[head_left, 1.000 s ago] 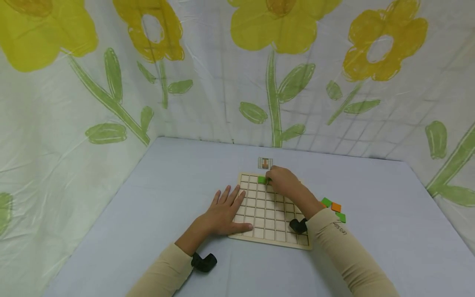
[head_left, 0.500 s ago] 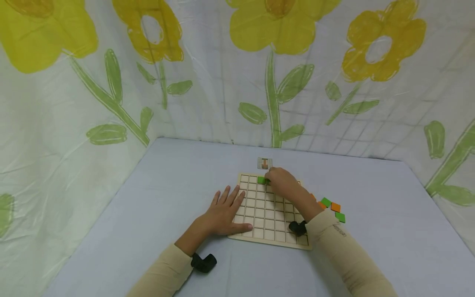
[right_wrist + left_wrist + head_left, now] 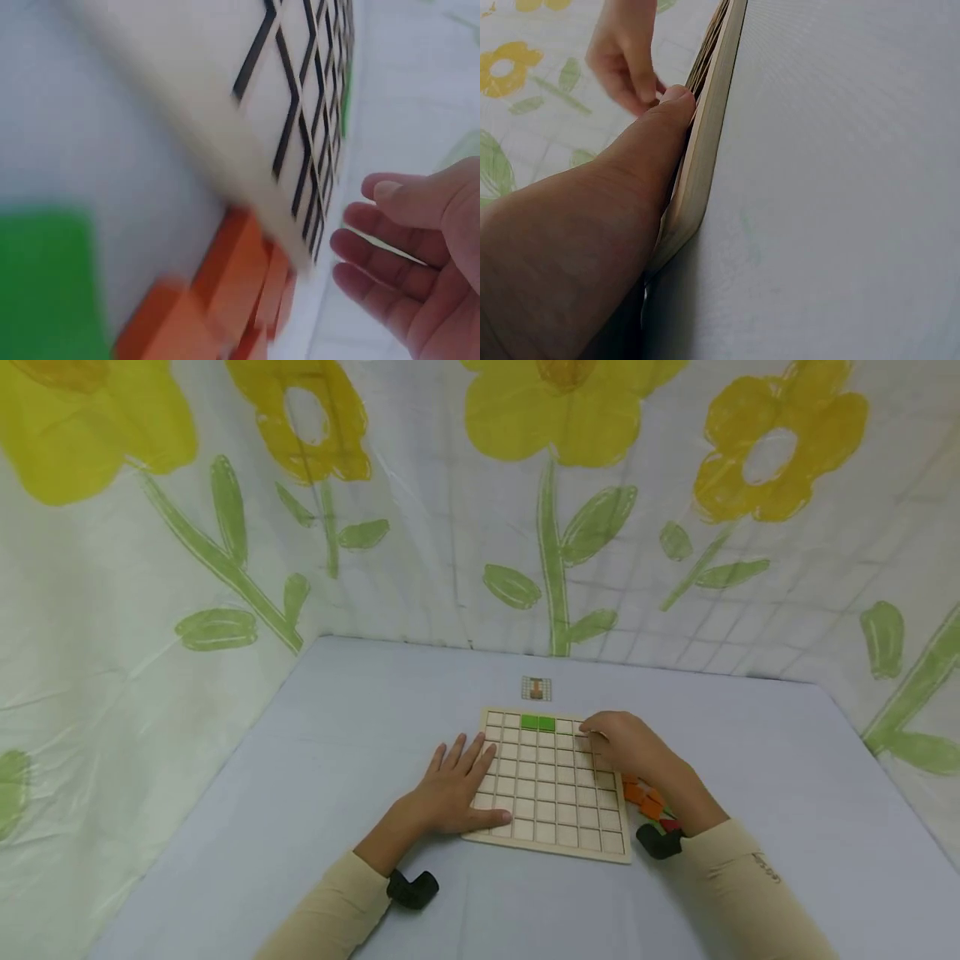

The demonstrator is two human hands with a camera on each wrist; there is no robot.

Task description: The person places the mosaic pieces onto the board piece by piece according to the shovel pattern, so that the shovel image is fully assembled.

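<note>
A light wooden grid board (image 3: 536, 787) lies on the table, its squares mostly bare. Side by side in its far row sit two green square tiles (image 3: 538, 723). My left hand (image 3: 450, 789) rests flat on the board's left side, fingers spread; the thumb lies along the near edge in the left wrist view. Over the board's far right corner is my right hand (image 3: 626, 745), its fingers loosely bent. In the right wrist view the right hand (image 3: 420, 255) holds nothing, and a gap shows between thumb and fingers.
Right of the board lies a loose pile of orange tiles (image 3: 649, 802) with some green and red, partly under the right forearm. A small pattern card (image 3: 536, 688) lies beyond the far edge. A flowered curtain (image 3: 420, 527) hangs behind the table (image 3: 360, 727).
My right hand has let go of the second green tile in the far row and moved right, toward the loose tiles. The left hand and the board have stayed put.
</note>
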